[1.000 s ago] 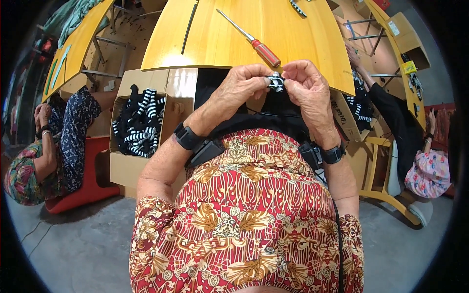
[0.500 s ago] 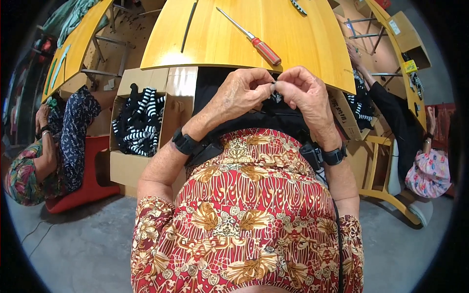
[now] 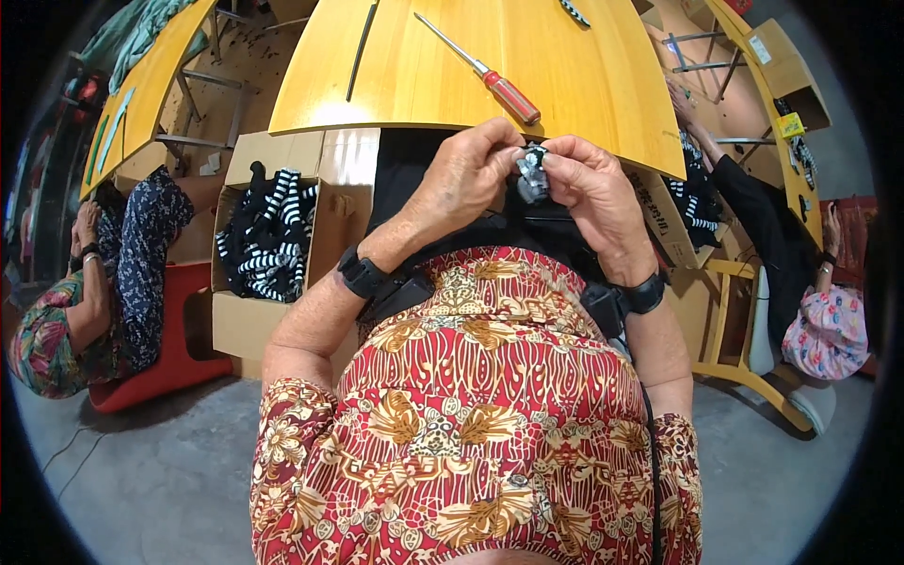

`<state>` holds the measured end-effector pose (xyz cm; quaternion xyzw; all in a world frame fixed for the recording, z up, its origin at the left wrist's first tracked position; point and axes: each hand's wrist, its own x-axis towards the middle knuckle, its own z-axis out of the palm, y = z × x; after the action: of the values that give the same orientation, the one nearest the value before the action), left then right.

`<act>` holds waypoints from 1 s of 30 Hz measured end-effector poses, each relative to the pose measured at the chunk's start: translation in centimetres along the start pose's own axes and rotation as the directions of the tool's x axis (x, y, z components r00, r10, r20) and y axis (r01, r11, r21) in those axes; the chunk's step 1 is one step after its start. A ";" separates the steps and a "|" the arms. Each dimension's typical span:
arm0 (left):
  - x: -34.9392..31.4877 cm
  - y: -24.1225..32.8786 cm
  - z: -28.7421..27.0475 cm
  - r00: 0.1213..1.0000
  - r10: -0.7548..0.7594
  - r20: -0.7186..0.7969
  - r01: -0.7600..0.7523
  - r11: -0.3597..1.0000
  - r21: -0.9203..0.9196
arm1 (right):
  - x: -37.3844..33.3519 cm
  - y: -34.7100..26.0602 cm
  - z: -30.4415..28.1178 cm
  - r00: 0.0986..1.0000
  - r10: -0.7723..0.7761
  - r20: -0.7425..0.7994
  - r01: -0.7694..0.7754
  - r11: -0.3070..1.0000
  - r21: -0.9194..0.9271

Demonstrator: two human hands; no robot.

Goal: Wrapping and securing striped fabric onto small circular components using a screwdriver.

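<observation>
Just off the near edge of the table, both hands pinch a small black, grey and white piece (image 3: 533, 179) that looks like soft fabric. I cannot make out its exact kind. My left hand (image 3: 466, 179) is closed at its upper left side, thumb against fingers. On the other side, the thumb and fingers of my right hand (image 3: 598, 193) are closed on it too. Part of the piece hangs down between the hands over my dark lap. A screwdriver (image 3: 513, 99) with a red handle lies on the table beyond my hands.
The yellow table (image 3: 593, 85) carries a thin black strip (image 3: 362, 52) and a small black-and-white striped piece (image 3: 573, 12). To my left, a cardboard box (image 3: 315, 231) holds black-and-white striped fabric pieces (image 3: 273, 235). Another carton (image 3: 664, 221) stands at right. People sit on both sides.
The piece between my fingers has come into fuller view, showing its grey and white part hanging down. My left hand has dropped a little, and my right hand has shifted slightly right and downward.
</observation>
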<state>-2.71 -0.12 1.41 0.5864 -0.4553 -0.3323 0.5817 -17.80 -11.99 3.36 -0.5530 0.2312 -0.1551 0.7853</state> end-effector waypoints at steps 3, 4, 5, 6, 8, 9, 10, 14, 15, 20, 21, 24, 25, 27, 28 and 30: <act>-0.2 0.7 0.2 0.999 0.046 0.016 -0.048 0.991 0.124 | -0.1 -0.1 0.2 0.995 0.035 0.090 -0.051 0.981 0.188; -0.1 0.4 0.1 0.996 0.090 -0.005 -0.088 0.985 0.147 | -0.2 -0.2 0.3 0.992 0.033 0.120 -0.058 0.975 0.214; 0.0 0.2 0.1 0.991 0.134 -0.024 -0.128 0.977 0.169 | -0.3 -0.5 0.6 0.992 0.033 0.120 -0.058 0.975 0.213; 0.0 0.2 0.0 0.991 0.135 -0.026 -0.128 0.977 0.171 | -0.4 -0.9 1.1 0.999 -0.026 0.036 0.027 0.999 -0.021; 0.1 0.4 -0.2 0.978 -0.189 0.086 0.203 0.955 -0.218 | -0.5 -1.5 1.8 0.994 -0.106 -0.032 0.094 0.961 -0.259; 0.1 0.6 -0.4 0.978 -0.189 0.085 0.203 0.954 -0.218 | -0.6 -1.6 2.1 0.986 -0.159 -0.041 0.135 0.927 -0.349; 0.2 0.9 -0.6 0.960 -0.244 0.135 0.273 0.921 -0.279 | -0.7 -1.7 2.2 0.976 -0.212 -0.045 0.172 0.883 -0.436; 0.2 2.0 -1.2 0.920 -0.319 0.228 0.383 0.859 -0.340 | -0.8 -1.8 2.4 0.957 -0.290 -0.032 0.234 0.830 -0.506; 0.2 2.4 -1.3 0.913 -0.328 0.243 0.394 0.863 -0.316 | -0.7 -1.6 2.3 0.938 -0.346 -0.025 0.272 0.778 -0.567; 0.2 2.3 -0.7 0.885 -0.350 0.308 0.452 0.806 -0.383 | -0.6 -1.4 2.9 0.918 -0.396 -0.025 0.300 0.734 -0.609; 0.3 2.1 -0.7 0.893 -0.341 0.292 0.441 0.788 -0.429 | -0.6 -1.5 3.0 0.913 -0.407 -0.014 0.314 0.724 -0.614; 0.4 1.4 -0.4 0.932 -0.322 0.165 0.360 0.777 -0.516 | -0.5 -1.6 3.3 0.883 -0.469 0.029 0.360 0.634 -0.685; 0.6 1.5 -0.2 0.946 -0.315 0.075 0.305 0.790 -0.532 | -0.4 -1.7 3.3 0.855 -0.515 0.063 0.384 0.547 -0.744; 0.6 1.7 -0.1 0.943 -0.333 0.022 0.290 0.784 -0.549 | -0.3 -1.2 3.1 0.865 -0.499 0.040 0.379 0.601 -0.703; 0.6 1.2 -0.2 0.956 -0.294 -0.012 0.236 0.792 -0.563 | -0.2 -1.0 3.1 0.877 -0.480 0.019 0.372 0.654 -0.659; 0.5 0.2 -0.3 0.966 -0.255 -0.049 0.181 0.798 -0.574 | 0.1 -1.1 2.6 0.919 -0.395 0.000 0.314 0.729 -0.608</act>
<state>-2.25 -0.45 1.73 0.4559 -0.2288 -0.4798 0.7139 -16.32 -10.36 5.07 -0.7941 0.2083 -0.2569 0.5098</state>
